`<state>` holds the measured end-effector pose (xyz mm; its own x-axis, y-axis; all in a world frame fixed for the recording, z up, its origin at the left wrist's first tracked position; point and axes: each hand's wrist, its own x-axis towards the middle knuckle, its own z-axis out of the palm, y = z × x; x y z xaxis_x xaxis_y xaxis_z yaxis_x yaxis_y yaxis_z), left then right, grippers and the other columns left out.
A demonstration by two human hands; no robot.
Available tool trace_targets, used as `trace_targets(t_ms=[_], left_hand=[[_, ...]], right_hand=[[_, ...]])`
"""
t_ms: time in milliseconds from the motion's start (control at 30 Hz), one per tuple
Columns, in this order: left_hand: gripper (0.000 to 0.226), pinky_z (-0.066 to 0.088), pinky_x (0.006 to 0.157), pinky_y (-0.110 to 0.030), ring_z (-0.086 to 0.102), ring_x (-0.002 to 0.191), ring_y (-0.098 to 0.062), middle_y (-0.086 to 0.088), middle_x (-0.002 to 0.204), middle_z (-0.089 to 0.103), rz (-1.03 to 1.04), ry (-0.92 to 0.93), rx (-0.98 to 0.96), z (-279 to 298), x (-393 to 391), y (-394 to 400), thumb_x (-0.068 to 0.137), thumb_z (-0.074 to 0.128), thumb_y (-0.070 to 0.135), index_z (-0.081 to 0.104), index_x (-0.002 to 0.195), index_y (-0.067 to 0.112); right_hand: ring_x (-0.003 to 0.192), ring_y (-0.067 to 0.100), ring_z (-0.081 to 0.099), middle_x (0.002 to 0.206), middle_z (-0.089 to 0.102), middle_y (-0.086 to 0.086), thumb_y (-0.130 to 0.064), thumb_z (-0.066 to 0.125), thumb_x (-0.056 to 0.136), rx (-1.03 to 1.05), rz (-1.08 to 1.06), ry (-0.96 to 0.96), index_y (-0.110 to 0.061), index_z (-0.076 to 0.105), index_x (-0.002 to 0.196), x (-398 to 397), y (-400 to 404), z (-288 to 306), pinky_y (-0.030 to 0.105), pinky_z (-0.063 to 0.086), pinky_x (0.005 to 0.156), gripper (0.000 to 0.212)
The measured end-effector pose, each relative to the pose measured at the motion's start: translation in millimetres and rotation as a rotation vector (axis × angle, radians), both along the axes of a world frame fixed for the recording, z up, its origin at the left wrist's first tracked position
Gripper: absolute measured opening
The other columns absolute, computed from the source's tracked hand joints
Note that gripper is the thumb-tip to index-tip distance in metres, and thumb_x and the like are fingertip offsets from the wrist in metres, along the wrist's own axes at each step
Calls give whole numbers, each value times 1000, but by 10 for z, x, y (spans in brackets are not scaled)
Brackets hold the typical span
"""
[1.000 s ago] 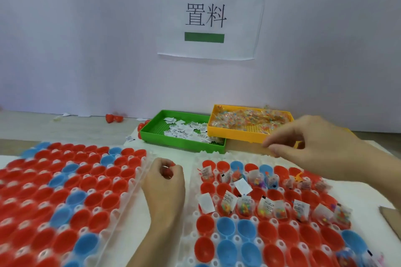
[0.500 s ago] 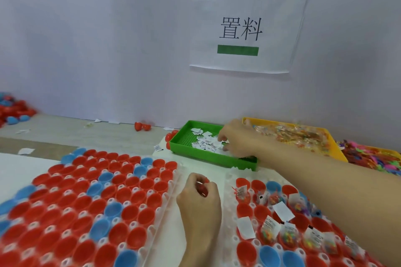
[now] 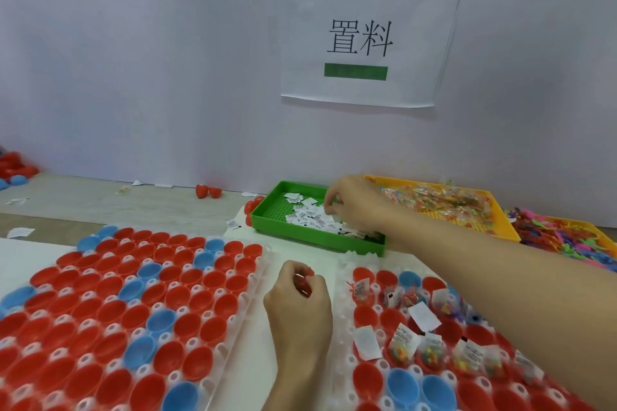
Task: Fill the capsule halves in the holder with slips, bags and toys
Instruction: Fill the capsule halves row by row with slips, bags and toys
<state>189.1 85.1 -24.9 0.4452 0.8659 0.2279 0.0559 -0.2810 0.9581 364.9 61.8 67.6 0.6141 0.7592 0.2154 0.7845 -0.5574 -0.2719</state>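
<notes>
The right hand (image 3: 354,203) stayed in the green tray (image 3: 267,220), fingers pinching slips (image 3: 310,215). The left hand (image 3: 300,307) still clenched red pieces. The wall sign (image 3: 360,40) read "置料".

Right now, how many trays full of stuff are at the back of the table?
3. The green tray holds paper slips, the yellow tray right of it holds little bags, and a third tray of colourful toys sits at the far right, partly cut off by the picture's edge.
</notes>
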Motion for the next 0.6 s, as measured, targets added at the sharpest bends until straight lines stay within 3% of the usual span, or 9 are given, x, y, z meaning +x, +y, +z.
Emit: trace_targets(t_ms=[133,200,267,333,500,600], left_hand=[[22,44,54,-8,56,70,7,28,77,60,4,-15,11,22,-7,-14,87,60,7,59,71,21],[22,45,53,-9,56,71,8,21,73,61,7,-13,4,27,-13,-15,87,60,6,59,70,21],[23,42,47,-13,57,67,2,12,65,60,13,-4,-13,29,-17,-16,87,61,7,59,70,22],[23,43,52,-19,57,62,-7,8,63,60,10,-12,-34,33,-24,-24,88,60,7,59,70,22],[23,47,60,-34,60,71,-23,0,70,63,-23,-45,-69,46,-51,-33,89,58,5,59,72,22],[22,47,62,-34,61,75,-26,-4,74,64,-37,-42,-63,64,-63,-37,89,57,5,60,74,20]], right_hand=[[57,-3,55,60,59,-21,-30,72,90,312,-25,192,-27,75,85,-73,-237,136,17,40,57,6],[54,-2,55,64,63,-17,-32,74,88,423,-75,277,-27,76,87,-125,-416,194,13,38,53,6],[48,7,55,65,67,-6,-32,75,88,517,-130,412,-25,75,92,-187,-639,251,18,43,48,8],[42,11,55,62,68,1,-27,73,90,613,-162,568,-22,70,95,-271,-897,301,21,42,39,8],[61,16,71,80,75,9,-12,67,91,841,-111,819,-6,69,96,-550,-1624,359,18,49,47,8],[78,25,75,92,76,16,-21,71,78,882,-60,849,-2,74,94,-721,-2082,338,20,57,60,25]])
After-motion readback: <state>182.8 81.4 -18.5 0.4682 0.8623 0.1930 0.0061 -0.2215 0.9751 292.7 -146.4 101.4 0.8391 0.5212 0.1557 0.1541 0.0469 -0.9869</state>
